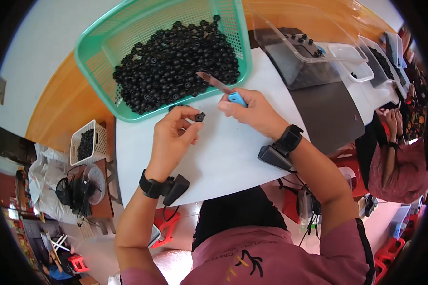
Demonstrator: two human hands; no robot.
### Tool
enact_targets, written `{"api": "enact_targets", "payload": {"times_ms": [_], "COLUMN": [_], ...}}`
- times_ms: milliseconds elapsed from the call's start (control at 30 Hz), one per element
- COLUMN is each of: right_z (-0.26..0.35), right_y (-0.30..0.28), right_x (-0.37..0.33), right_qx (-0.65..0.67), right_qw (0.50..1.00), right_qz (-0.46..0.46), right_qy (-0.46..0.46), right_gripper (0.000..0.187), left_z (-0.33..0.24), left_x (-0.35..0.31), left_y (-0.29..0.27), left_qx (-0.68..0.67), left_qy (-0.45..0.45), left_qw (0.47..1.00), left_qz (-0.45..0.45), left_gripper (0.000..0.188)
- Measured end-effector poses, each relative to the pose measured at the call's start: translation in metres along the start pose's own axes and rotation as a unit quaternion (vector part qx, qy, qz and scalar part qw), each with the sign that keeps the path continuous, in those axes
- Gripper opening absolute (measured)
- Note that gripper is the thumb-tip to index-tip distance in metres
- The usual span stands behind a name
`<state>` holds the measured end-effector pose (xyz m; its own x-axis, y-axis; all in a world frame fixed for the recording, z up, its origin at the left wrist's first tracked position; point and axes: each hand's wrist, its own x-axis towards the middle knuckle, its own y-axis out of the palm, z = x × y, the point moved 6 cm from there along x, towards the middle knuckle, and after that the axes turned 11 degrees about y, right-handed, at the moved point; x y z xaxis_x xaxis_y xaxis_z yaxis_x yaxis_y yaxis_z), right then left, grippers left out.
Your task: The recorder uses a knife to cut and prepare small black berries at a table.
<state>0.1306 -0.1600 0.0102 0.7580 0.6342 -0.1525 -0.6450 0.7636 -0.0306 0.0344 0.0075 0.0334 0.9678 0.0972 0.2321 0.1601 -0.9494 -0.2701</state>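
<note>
Between the thumb and fingertips of my left hand (176,130) is a small black ring-shaped part (199,117), held over the white table sheet (214,161). My right hand (249,111) grips a knife (237,98) by its blue handle. Its blade points up and to the left, in front of the heap of black parts. That heap (176,61) fills much of a green plastic basket (128,115) just beyond both hands. One or two more black parts (176,106) show at the basket's near edge, partly behind my left fingers.
Right of the basket stands a clear plastic bin (309,59) on a dark mat (325,111), with more trays farther right. At the left, a white basket (101,142) holds black parts. Another person (399,161) sits at the far right.
</note>
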Motion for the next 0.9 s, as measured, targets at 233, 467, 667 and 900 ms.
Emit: {"api": "enact_targets", "payload": {"times_ms": [233, 467, 667, 900], "right_z": [0.001, -0.007, -0.002, -0.008], "right_y": [-0.004, 0.001, 0.010, 0.007], "right_x": [0.002, 0.005, 0.003, 0.003], "right_qx": [0.105, 0.181, 0.196, 0.159], "right_qw": [0.994, 0.982, 0.977, 0.985], "right_qz": [0.011, 0.045, 0.068, 0.047], "right_qy": [-0.024, 0.036, 0.046, 0.056], "right_gripper": [0.021, 0.023, 0.028, 0.028], "left_z": [-0.015, -0.008, -0.007, 0.005], "left_x": [0.026, 0.029, 0.030, 0.031], "left_y": [0.032, 0.030, 0.031, 0.029], "left_qx": [0.059, 0.040, 0.002, -0.093], "left_qy": [0.105, 0.173, 0.184, 0.147], "left_qw": [0.993, 0.983, 0.983, 0.985], "left_qz": [-0.008, -0.038, -0.025, 0.019], "left_gripper": [0.022, 0.026, 0.027, 0.026]}}
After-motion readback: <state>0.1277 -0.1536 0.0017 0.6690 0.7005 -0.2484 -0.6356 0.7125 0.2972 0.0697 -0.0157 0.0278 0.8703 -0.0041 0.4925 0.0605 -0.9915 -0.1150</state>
